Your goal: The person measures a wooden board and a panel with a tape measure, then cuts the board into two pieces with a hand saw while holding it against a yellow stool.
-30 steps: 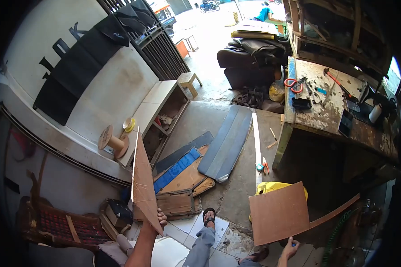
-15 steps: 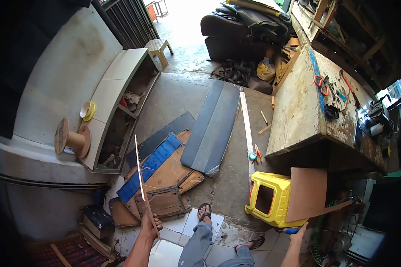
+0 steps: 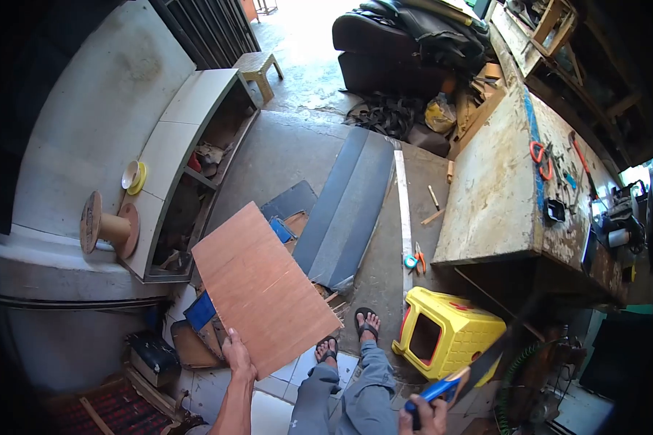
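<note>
A reddish-brown plywood panel (image 3: 268, 290), flat, four-cornered and grained with pale scratches, was tilted above the floor (image 3: 268, 152), hiding much of the wooden scrap (image 3: 196, 344) beneath. The left hand (image 3: 238, 354) gripped its near left edge. The right hand (image 3: 426, 418), cut off by the view's bottom edge, was closed round the blue handle of a handsaw (image 3: 437, 391); its dark blade was too blurred to show teeth. A ribbed yellow plastic stool (image 3: 475, 330) lay tipped near the workbench's (image 3: 486, 196) near corner.
</note>
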Action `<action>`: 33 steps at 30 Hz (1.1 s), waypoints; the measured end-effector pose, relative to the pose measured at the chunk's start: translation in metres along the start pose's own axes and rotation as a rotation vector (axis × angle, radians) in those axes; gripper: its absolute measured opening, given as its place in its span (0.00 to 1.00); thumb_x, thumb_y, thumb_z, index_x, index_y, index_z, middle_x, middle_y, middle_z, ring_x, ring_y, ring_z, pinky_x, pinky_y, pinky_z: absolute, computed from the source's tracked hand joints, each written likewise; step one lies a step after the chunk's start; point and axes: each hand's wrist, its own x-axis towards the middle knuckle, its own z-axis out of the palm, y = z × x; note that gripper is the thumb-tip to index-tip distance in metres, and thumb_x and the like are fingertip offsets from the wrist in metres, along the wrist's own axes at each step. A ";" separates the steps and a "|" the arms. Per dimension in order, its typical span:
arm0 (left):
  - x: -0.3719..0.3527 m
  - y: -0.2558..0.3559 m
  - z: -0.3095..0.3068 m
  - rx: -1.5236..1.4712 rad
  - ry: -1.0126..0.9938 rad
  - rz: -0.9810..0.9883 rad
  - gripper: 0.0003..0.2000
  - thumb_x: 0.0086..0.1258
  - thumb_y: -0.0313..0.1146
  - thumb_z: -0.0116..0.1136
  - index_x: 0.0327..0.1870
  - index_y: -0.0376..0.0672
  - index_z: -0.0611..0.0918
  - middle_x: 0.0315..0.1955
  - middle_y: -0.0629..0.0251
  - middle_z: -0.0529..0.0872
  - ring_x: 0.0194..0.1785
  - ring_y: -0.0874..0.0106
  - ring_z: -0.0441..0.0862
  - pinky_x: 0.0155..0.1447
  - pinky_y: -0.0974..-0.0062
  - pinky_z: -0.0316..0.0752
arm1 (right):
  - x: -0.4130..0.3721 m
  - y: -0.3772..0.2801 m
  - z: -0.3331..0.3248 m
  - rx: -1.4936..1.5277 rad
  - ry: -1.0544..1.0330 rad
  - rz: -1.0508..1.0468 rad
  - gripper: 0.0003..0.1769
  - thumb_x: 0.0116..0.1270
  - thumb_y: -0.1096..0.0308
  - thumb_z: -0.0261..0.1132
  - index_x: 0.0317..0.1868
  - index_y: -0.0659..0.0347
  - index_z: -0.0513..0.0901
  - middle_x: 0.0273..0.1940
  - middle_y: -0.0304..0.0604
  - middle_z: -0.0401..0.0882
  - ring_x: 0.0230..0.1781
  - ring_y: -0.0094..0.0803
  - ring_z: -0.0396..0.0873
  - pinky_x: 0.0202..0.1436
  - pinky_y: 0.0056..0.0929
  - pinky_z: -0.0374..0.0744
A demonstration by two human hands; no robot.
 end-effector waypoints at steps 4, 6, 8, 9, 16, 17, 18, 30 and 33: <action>0.060 -0.011 0.034 -0.018 0.052 0.197 0.23 0.85 0.46 0.41 0.58 0.31 0.76 0.52 0.55 0.84 0.54 0.64 0.82 0.61 0.64 0.76 | 0.061 0.011 0.086 0.288 -0.296 -0.181 0.20 0.63 0.74 0.69 0.56 0.61 0.82 0.42 0.51 0.79 0.37 0.41 0.80 0.43 0.35 0.80; 0.079 -0.020 0.045 0.085 0.093 0.168 0.23 0.85 0.46 0.41 0.59 0.30 0.76 0.53 0.54 0.83 0.54 0.64 0.82 0.61 0.64 0.76 | 0.100 0.066 0.152 0.345 -0.509 -0.182 0.20 0.62 0.72 0.71 0.56 0.59 0.84 0.42 0.55 0.76 0.42 0.49 0.79 0.47 0.38 0.79; 0.105 -0.035 0.067 -0.034 0.109 0.112 0.24 0.85 0.47 0.41 0.60 0.30 0.76 0.53 0.54 0.83 0.54 0.64 0.82 0.61 0.65 0.76 | 0.134 0.153 0.238 0.133 -0.535 -0.356 0.20 0.63 0.73 0.69 0.56 0.57 0.82 0.50 0.57 0.77 0.49 0.54 0.81 0.49 0.44 0.82; 0.132 -0.042 0.087 -0.036 0.100 0.130 0.24 0.85 0.47 0.41 0.60 0.30 0.76 0.53 0.54 0.83 0.54 0.64 0.82 0.61 0.65 0.76 | 0.157 0.203 0.279 0.007 -0.490 -0.499 0.22 0.60 0.73 0.69 0.57 0.54 0.82 0.50 0.56 0.77 0.50 0.55 0.80 0.50 0.45 0.82; 0.262 -0.176 0.183 -0.083 0.048 0.147 0.23 0.85 0.46 0.43 0.58 0.31 0.77 0.52 0.56 0.84 0.52 0.67 0.81 0.59 0.67 0.76 | 0.277 0.347 0.434 -0.301 -0.117 -0.273 0.17 0.69 0.67 0.65 0.58 0.54 0.83 0.60 0.57 0.75 0.55 0.52 0.79 0.60 0.46 0.78; 0.277 -0.196 0.196 -0.081 0.018 0.183 0.22 0.85 0.46 0.44 0.57 0.31 0.78 0.51 0.57 0.84 0.51 0.68 0.80 0.59 0.67 0.76 | 0.283 0.321 0.435 0.029 -0.241 -0.088 0.17 0.73 0.63 0.64 0.59 0.57 0.82 0.60 0.56 0.76 0.52 0.47 0.81 0.56 0.42 0.81; 0.291 -0.214 0.210 -0.095 0.003 0.184 0.22 0.85 0.46 0.44 0.57 0.31 0.78 0.51 0.57 0.84 0.51 0.68 0.80 0.59 0.67 0.76 | 0.291 0.302 0.439 0.363 -0.346 0.086 0.19 0.76 0.59 0.63 0.60 0.61 0.80 0.59 0.55 0.77 0.49 0.42 0.83 0.52 0.38 0.84; 0.319 -0.301 0.243 -0.258 -0.227 0.179 0.26 0.85 0.45 0.41 0.69 0.31 0.71 0.61 0.51 0.80 0.57 0.58 0.83 0.64 0.59 0.78 | 0.268 0.359 0.541 0.893 -0.720 0.176 0.25 0.80 0.50 0.57 0.55 0.69 0.77 0.38 0.44 0.82 0.30 0.27 0.83 0.28 0.28 0.85; 0.313 -0.296 0.267 -0.269 -0.119 0.268 0.23 0.85 0.44 0.42 0.61 0.30 0.75 0.56 0.50 0.81 0.52 0.60 0.83 0.57 0.58 0.80 | 0.280 0.360 0.524 1.039 -0.614 0.167 0.26 0.81 0.48 0.54 0.50 0.68 0.78 0.35 0.42 0.80 0.28 0.26 0.82 0.28 0.29 0.86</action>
